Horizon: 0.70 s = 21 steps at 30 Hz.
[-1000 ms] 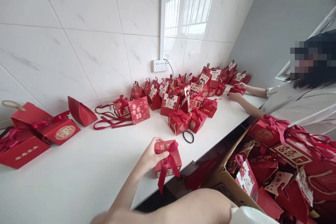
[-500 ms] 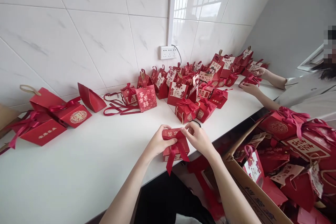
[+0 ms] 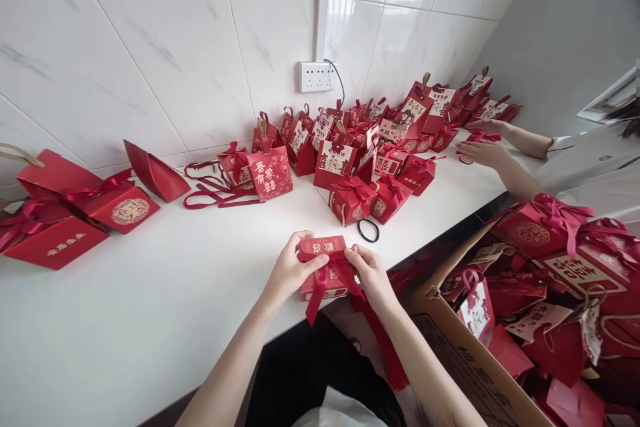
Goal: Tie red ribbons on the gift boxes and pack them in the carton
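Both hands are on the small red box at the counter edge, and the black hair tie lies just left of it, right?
Not quite. In the head view both hands, left and right, are on the red box at the counter edge, but the hair tie lies to its right, toward the far side.

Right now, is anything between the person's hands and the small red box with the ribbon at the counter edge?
Nothing visible. The left hand and right hand already grip the small red box from either side, fingers on its ribbon. The black hair tie lies apart, behind it.
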Motion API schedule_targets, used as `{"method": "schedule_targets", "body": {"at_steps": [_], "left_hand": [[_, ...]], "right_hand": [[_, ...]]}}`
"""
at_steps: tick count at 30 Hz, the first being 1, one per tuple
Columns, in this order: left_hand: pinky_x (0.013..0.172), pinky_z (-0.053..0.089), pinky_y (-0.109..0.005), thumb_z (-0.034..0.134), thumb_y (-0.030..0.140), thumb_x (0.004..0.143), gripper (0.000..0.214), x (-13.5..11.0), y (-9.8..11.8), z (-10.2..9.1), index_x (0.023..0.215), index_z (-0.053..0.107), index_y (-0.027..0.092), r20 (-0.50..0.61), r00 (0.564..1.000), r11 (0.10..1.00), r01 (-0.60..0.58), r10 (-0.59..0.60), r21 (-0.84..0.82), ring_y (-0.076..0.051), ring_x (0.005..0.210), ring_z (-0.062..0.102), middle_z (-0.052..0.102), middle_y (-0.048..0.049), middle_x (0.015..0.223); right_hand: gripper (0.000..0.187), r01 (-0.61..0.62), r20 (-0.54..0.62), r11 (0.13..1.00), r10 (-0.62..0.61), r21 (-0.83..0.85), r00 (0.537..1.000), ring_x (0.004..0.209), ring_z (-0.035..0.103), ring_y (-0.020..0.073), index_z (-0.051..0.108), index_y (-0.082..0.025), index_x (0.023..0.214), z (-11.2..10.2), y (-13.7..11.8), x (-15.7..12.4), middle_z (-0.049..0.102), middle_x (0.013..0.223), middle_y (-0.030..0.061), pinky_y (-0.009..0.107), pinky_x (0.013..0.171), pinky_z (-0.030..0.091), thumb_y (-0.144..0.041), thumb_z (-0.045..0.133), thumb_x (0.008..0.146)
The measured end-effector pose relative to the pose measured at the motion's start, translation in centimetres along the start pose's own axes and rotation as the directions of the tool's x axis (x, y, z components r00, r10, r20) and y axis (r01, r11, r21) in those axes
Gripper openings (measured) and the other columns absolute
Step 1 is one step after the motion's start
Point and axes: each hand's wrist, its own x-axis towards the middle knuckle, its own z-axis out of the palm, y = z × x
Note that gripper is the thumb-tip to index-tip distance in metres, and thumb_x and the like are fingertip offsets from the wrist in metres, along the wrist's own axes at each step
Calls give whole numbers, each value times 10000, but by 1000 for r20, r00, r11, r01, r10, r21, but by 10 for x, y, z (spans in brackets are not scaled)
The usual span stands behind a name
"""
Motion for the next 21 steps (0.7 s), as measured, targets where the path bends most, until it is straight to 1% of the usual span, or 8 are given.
{"method": "schedule_targets", "body": {"at_steps": [2,3,5,7,9,12,18,21], "left_hand": [[843,444,-288,634,436,703,481,-3,-6,-4,1107,450,251,-153,987,998,-58,57,-6,-203,1091,512,526,-57,1176],[855,427,-276,603,444,725,429,-5,-9,-7,1080,461,247,-233,969,996,-91,87,-4,-193,1112,483,508,-51,1181],[776,423,-254,537,462,765,293,-9,-13,-13,928,488,224,-292,950,994,-106,109,26,-161,949,520,542,-25,983],[625,389,-240,502,486,780,293,-12,-14,-18,719,443,205,-199,977,994,-61,78,89,-122,664,470,464,25,698],[537,319,-236,494,500,782,378,-14,-12,-20,605,349,200,-79,996,988,-31,43,150,-100,538,351,340,53,575],[526,290,-232,495,480,791,386,-14,-5,-21,589,327,197,-40,996,979,-70,79,192,-96,536,318,318,57,566],[562,342,-232,467,448,818,330,-8,4,-28,616,383,201,32,984,943,-177,175,281,-104,559,377,368,50,593],[663,406,-247,467,419,823,277,-3,3,-27,649,425,207,5,969,901,-231,247,366,-127,656,474,455,28,665]], "right_hand": [[453,12,-14,1000,-12,-24,1000,498,237,71,315,-194,571,0,1,1,297,541,-63,213,472,219,-529,566,746],[454,21,-13,999,-22,-44,1000,497,241,72,315,-194,571,-1,1,1,300,538,-62,216,474,216,-532,555,753],[455,44,-1,995,-44,-90,999,498,267,77,324,-193,563,-2,-1,1,317,529,-58,221,485,230,-543,533,764],[457,70,10,989,-69,-132,998,507,308,85,338,-192,549,-2,-2,0,348,524,-49,226,505,262,-550,512,773],[455,87,12,984,-86,-156,996,519,339,93,348,-192,542,-2,-3,-2,369,528,-41,230,525,290,-547,494,786],[445,94,12,982,-93,-163,996,523,351,96,358,-192,546,-1,-3,-3,377,534,-39,232,533,303,-535,486,799],[447,107,34,979,-102,-173,994,532,350,100,361,-192,541,-3,-1,-2,368,541,-36,234,538,309,-534,494,797],[451,116,40,976,-110,-185,993,537,348,103,365,-192,539,-4,-1,-1,366,541,-33,236,538,308,-539,488,801]]}}
